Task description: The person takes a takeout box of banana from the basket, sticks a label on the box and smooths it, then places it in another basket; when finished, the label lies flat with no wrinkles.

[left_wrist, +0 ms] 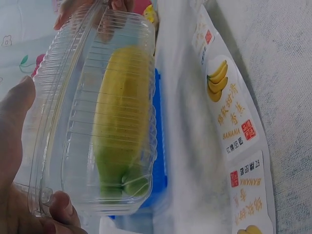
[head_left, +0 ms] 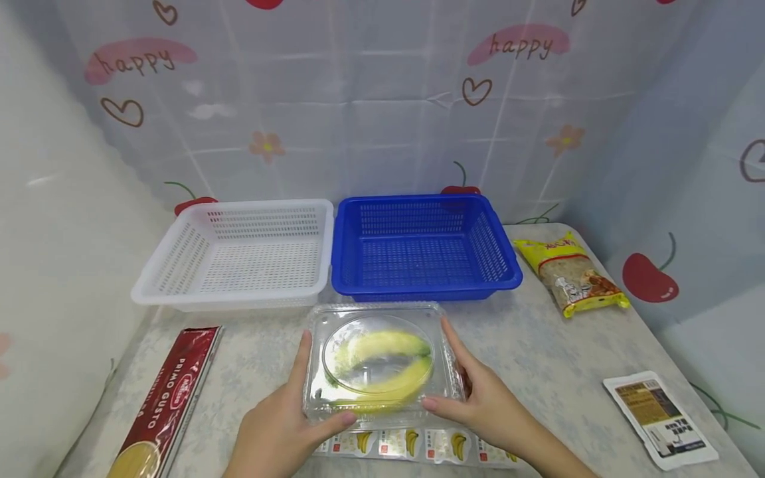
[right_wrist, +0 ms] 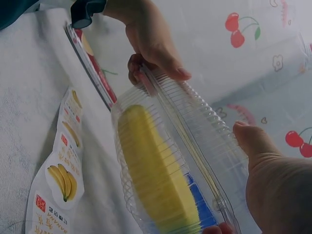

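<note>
A clear plastic clamshell box (head_left: 382, 365) with yellow-green bananas (head_left: 388, 388) inside is held above the table between both hands. My left hand (head_left: 281, 425) grips its left side, thumb on the near edge of the lid. On the opposite side my right hand (head_left: 484, 401) grips it the same way, thumb at the near right corner. The lid looks closed down on the base. In the left wrist view, a banana (left_wrist: 122, 117) shows through the ribbed wall. Below the box lies a strip of banana stickers (head_left: 394, 445), partly hidden by the box and hands.
Behind the box stand a white basket (head_left: 239, 299) and a blue basket (head_left: 427, 290), side by side. A red spaghetti packet (head_left: 170, 398) lies at the left. To the right are a yellow-topped food bag (head_left: 574, 275) and a white pouch (head_left: 660, 421).
</note>
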Demonstrator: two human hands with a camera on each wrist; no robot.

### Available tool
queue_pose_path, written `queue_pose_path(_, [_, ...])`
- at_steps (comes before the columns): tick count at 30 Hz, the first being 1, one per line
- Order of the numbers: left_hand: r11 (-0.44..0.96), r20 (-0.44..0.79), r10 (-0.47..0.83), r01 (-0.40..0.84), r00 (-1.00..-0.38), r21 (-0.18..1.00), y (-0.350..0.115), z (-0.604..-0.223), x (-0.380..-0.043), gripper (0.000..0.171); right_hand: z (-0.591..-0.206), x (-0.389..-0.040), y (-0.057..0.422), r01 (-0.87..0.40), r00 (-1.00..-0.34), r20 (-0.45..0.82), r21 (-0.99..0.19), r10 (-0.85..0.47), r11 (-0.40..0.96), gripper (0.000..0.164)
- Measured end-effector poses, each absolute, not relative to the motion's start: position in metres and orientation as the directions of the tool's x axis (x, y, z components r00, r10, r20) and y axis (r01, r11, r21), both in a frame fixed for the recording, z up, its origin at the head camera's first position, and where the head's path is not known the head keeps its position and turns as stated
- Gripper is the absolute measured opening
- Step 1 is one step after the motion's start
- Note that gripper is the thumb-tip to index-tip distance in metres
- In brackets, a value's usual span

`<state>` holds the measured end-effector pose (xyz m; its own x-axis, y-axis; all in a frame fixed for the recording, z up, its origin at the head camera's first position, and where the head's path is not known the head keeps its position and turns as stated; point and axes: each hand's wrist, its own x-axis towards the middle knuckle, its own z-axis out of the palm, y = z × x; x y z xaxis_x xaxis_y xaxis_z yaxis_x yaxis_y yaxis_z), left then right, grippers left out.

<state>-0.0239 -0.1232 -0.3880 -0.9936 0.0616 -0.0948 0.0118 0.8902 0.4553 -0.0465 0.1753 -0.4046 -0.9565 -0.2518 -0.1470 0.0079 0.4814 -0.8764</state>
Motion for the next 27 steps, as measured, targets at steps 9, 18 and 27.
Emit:
queue_pose_path(9, [0.871,-0.047,0.093,0.059,-0.995,0.487,-0.111,-0.405,-0.032,0.124,-0.416,-0.046,0.190,0.007,-0.964,-0.133,-0.878,-0.230,0.478,0.112])
queue_pose_path(18, [0.856,-0.058,0.128,0.081,-0.990,0.511,-0.097,-0.413,-0.039,0.123,-0.428,-0.048,0.206,-0.062,-0.968,-0.050,-0.902,-0.247,0.426,0.108])
queue_pose_path(27, [0.855,-0.035,0.169,0.128,-0.985,0.503,-0.086,-0.421,-0.047,0.124,-0.436,-0.049,0.217,-0.087,-0.977,-0.014,-0.885,-0.212,0.457,0.107])
